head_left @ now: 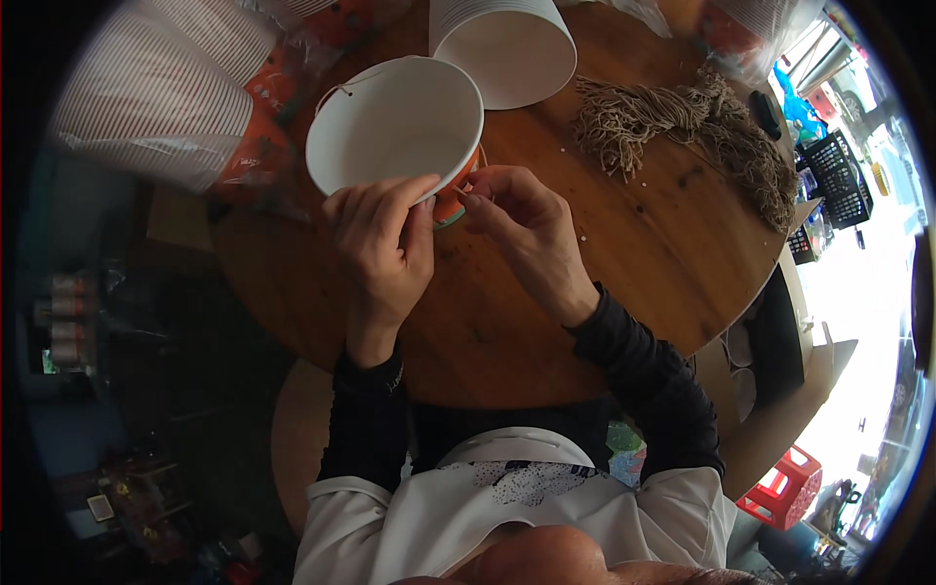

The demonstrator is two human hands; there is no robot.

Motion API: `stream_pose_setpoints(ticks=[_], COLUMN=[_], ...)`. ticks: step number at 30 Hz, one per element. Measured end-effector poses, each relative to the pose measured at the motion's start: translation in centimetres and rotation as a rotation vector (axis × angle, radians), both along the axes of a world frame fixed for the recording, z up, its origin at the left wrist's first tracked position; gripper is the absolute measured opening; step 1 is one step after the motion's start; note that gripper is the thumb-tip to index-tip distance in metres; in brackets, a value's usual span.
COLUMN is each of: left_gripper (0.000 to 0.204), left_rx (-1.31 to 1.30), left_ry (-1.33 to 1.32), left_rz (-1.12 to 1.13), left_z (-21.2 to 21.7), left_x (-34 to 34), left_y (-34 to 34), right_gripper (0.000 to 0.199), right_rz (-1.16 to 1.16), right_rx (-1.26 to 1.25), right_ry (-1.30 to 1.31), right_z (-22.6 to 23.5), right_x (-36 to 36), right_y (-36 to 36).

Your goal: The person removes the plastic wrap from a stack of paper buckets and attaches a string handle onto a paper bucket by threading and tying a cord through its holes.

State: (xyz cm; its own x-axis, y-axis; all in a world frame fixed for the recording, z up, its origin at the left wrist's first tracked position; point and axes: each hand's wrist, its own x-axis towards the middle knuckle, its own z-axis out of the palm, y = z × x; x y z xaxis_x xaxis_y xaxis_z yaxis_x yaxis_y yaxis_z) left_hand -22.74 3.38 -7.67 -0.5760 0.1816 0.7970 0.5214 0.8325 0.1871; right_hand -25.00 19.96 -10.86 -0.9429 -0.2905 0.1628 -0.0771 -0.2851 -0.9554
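A paper bucket (390, 127), white inside and orange outside, is tilted with its mouth toward me. My left hand (380, 244) is closed on its near rim, thumb outside. At the bucket's right side my right hand (531, 224) pinches a thin brown cord (483, 156) close to the wall. The exact end of the cord between those fingertips is hard to see. Another piece of cord shows through the rim at the far left of the bucket. Behind the bucket a stack of white paper buckets (512, 58) lies on its side, mouth facing me.
A loose bundle of brown cords (682, 122) lies on the right of the round wooden table (624, 273). Nested buckets in clear plastic (156, 107) fill the far left. Beyond the table at right are a black crate (837, 180) and a red stool (788, 487).
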Motion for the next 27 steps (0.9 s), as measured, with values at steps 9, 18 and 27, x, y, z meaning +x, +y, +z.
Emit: stream_pose_setpoints(ticks=[9,18,27], left_gripper=[0.022,0.024,0.026], left_rx=[-0.002,-0.017,-0.003], left_ry=[0.002,0.005,-0.003], left_rz=[0.000,-0.017,-0.046], left_z=[0.03,0.05,0.05], left_x=[0.47,0.71,0.64], left_y=[0.35,0.69,0.96], right_gripper=[0.010,0.011,0.012], right_rz=[-0.039,-0.072,-0.120], right_rx=[0.044,0.065,0.097], right_ry=[0.068,0.066,0.104], right_z=[0.29,0.48,-0.03], right_x=[0.22,0.14,-0.08], right_y=[0.13,-0.02,-0.15])
